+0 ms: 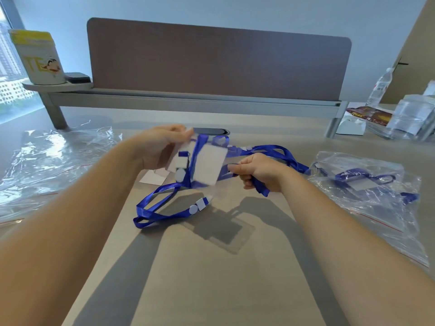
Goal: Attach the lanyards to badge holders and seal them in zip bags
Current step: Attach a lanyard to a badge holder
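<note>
My left hand [157,147] holds a clear badge holder [208,164] with a white card by its top, above the table. A blue lanyard [160,201] hangs from it and loops down onto the table, its white clip [199,206] lying loose. My right hand [260,172] grips blue lanyard strap to the right of the holder. More blue lanyards [280,152] trail behind that hand. On the right lies a zip bag [367,184] with a blue lanyard and badge holder inside. The holder is blurred.
Empty clear zip bags [51,158] lie at the left. A stack of clear badge holders [409,118] and a water bottle [381,88] stand at the back right. A brown desk divider [219,60] and a white canister [38,57] are behind.
</note>
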